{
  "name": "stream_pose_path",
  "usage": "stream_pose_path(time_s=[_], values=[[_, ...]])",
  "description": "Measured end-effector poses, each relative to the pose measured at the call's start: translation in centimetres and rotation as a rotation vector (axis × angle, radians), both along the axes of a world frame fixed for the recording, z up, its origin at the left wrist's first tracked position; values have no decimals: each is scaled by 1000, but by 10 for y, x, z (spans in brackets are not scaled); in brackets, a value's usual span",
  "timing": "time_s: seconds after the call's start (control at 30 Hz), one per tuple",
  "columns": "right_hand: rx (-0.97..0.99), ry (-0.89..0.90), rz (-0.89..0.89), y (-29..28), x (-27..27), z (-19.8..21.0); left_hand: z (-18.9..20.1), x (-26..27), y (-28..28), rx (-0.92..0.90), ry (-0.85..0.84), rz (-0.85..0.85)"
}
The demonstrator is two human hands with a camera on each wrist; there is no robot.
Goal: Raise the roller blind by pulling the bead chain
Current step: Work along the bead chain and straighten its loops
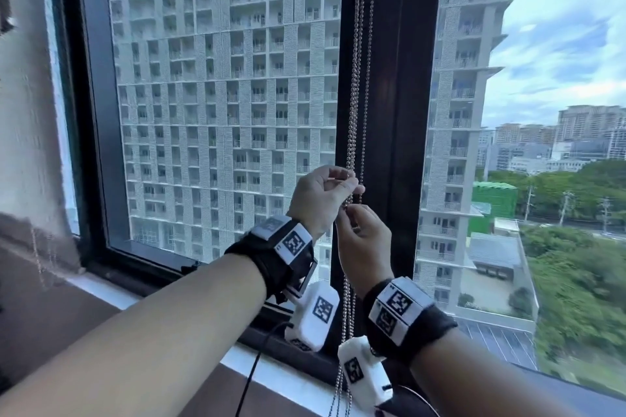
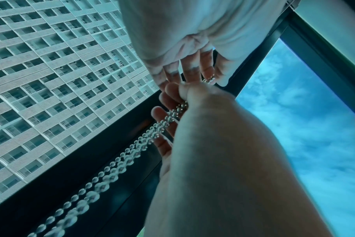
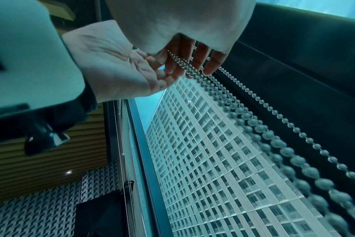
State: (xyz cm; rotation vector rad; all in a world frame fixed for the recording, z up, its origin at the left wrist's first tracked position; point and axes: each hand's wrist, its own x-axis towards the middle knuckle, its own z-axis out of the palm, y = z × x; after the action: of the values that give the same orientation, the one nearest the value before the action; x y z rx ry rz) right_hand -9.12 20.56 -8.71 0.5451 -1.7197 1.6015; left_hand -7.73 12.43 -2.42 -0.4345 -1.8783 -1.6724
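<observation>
Several strands of silver bead chain (image 1: pixel 354 95) hang in front of the dark window post (image 1: pixel 403 112). My left hand (image 1: pixel 352 184) is the upper one and pinches the strands between thumb and curled fingers. Just below it, my right hand (image 1: pixel 350 211) pinches the same strands at its fingertips. In the left wrist view the bead chain (image 2: pixel 121 162) runs up into the right hand (image 2: pixel 172 102). The right wrist view shows the bead chain (image 3: pixel 253 121) passing through the right fingers (image 3: pixel 182 52), with the left palm (image 3: pixel 111 64) beside them. The roller blind is out of view.
Clear window glass (image 1: pixel 220 95) shows a tall apartment block outside. A pale sill (image 1: pixel 101 288) runs along the bottom of the frame. Loose chain ends hang past the sill (image 1: pixel 342 382). White wrist devices with a black cable (image 1: pixel 250 379) dangle under both wrists.
</observation>
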Motion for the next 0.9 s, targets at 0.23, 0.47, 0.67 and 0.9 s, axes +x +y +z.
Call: stream_pose_path(time_s=[0.23,0.47,0.67,0.9], values=[[-84,-117,276,5,-1,-7,6,5,-10,95,-7,-35],[-112,-254,466,20,5,2,6,16,-26,163,-59,-144],[-172,-455,522,27,1,24,8,30,-38,118,-106,-268],[-243,-435,592,30,12,76,10,43,-38,-3,-112,-213]])
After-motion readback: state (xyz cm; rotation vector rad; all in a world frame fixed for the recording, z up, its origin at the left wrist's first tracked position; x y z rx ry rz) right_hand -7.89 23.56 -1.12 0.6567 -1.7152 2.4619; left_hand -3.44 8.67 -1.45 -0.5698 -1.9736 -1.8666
